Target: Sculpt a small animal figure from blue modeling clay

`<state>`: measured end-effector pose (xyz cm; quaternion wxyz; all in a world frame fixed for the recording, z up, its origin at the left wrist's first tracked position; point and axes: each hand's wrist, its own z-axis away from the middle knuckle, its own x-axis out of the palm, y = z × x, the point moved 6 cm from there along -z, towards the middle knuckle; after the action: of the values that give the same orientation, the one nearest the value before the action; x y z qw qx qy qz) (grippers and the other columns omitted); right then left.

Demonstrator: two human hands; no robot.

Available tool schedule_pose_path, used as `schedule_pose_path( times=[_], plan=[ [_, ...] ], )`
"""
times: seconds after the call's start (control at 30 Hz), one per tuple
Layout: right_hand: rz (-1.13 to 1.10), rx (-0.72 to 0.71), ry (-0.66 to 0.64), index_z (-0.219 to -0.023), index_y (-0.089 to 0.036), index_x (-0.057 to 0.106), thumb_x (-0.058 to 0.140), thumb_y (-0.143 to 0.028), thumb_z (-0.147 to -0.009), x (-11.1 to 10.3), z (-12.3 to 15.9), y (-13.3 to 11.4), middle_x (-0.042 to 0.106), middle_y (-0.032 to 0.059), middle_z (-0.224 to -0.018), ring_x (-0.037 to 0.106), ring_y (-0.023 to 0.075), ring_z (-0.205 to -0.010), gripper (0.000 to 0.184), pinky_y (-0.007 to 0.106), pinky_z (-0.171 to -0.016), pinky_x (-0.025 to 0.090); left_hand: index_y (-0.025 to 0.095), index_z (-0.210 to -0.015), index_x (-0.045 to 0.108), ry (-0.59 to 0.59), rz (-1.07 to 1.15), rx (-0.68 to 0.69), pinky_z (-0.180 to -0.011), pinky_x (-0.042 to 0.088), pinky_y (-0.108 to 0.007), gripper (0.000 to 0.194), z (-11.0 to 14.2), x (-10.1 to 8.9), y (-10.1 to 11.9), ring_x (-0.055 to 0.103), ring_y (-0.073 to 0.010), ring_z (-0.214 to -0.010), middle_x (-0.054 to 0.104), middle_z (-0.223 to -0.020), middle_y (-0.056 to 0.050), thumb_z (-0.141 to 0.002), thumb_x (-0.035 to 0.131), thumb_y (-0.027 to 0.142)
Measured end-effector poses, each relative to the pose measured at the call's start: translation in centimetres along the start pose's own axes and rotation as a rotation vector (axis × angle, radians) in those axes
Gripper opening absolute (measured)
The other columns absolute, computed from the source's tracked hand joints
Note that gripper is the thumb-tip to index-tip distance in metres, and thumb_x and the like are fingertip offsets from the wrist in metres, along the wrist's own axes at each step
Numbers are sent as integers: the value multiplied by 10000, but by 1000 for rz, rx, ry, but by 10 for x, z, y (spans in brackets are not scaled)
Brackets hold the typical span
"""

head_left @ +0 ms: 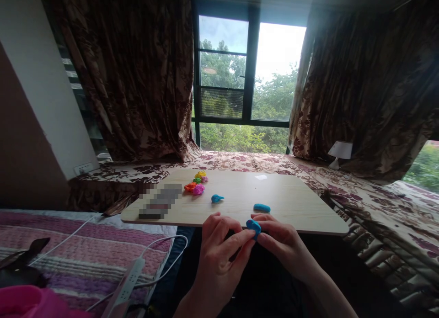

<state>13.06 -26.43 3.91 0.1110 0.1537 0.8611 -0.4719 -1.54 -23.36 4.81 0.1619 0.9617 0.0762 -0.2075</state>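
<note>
A small lump of blue modelling clay point(254, 227) is pinched between my two hands just over the table's front edge. My left hand point(221, 249) presses it from the left with index finger and thumb. From the right, the fingertips and thumb of my right hand point(283, 240) hold the same lump. Beyond the hands a blue clay roll point(262, 208) lies on the pale wooden table point(291, 190). Left of the roll rests a blue clay piece with a pointed end point(216, 198).
Farther left sit clay lumps in yellow point(200, 174), orange point(190, 187), pink point(198, 189) and green. A blurred-out dark object point(161, 201) lies at the table's left. Beside the table are a power strip point(126, 281) with a white cable and a bed with a striped cover point(68, 249).
</note>
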Motion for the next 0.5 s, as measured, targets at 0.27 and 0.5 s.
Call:
schedule_pose_path(
  times=[0.27,0.5],
  plan=[
    [19,-25,26,-978,-251,706,599,-306,-844,-2,0,0,648,49,-1045,570,229,-1055,180,419,-984,423,304,-905,680,34,23,16,-976,306,-460,259,1,2,3,557,-199,-814,642,-765,-5,-740,632,110],
    [51,7,102,-1051,-252,685,582,-313,-855,-7,1,4,640,65,-1121,556,247,-1100,229,442,-981,427,312,-1080,627,153,60,-103,-940,366,-424,420,11,1,-4,518,-236,-972,603,-961,-37,-711,662,115]
  ],
)
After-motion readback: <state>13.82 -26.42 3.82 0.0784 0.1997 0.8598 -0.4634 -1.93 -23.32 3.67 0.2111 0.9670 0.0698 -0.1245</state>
